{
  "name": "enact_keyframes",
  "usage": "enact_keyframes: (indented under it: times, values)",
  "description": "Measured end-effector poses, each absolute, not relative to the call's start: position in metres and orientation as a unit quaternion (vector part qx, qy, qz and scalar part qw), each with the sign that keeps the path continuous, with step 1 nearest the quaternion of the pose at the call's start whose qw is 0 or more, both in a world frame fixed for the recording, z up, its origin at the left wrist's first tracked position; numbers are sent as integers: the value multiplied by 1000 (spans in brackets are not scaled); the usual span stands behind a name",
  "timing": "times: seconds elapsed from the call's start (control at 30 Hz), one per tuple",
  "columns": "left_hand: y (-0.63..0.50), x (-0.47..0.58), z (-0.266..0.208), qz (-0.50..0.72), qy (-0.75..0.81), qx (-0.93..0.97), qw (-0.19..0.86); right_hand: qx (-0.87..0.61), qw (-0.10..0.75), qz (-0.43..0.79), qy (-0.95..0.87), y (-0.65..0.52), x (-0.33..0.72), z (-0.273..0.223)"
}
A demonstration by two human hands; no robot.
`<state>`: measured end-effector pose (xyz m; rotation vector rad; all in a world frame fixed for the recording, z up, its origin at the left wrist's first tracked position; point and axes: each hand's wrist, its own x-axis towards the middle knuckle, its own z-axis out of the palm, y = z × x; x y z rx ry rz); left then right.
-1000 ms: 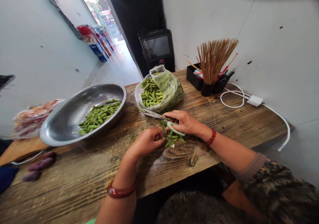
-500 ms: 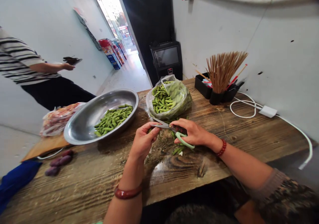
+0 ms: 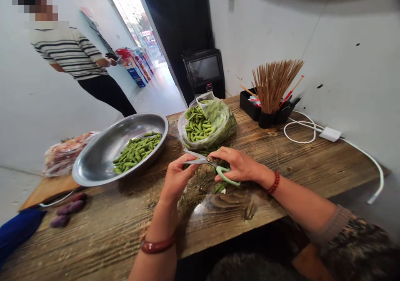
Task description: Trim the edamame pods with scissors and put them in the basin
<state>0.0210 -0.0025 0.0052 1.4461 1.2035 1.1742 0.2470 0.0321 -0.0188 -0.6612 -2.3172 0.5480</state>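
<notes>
My right hand is closed round the green-handled scissors, whose blades are parted and point left. Pinched in my left hand is an edamame pod, mostly hidden by the fingers and the blades at my fingertips. Beyond my hands stands a clear plastic bag full of green pods. To the left, a wide steel basin holds a heap of edamame pods on its right side. Some loose pods lie on the table under and behind my right hand.
The wooden table carries a black holder of skewers, a white cable, purple tubers and a bag of reddish food. A blue cloth hangs at left. A person in stripes stands beyond.
The view has shifted slightly, so table things sit a little further left. The striped person has moved right, towards the doorway. My hands keep nearly the same pose, scissor blades still parted.
</notes>
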Motion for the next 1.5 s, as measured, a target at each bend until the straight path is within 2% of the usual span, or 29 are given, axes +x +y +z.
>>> enact_keyframes:
  times: [0.5,0.77,0.93,1.1,1.5]
  values:
    - [-4,23,9,466,503,585,432,-251,336,220,-881,37,248,-28]
    - [1,18,7,474,513,601,387,-286,346,227,-864,40,246,-31]
    - [1,19,8,533,505,490,470,-323,367,262,-832,43,244,-34]
    - [2,20,10,573,460,404,545,-313,351,262,-843,40,243,-32]
    - [2,28,0,537,440,426,580,-295,340,239,-861,36,243,-31]
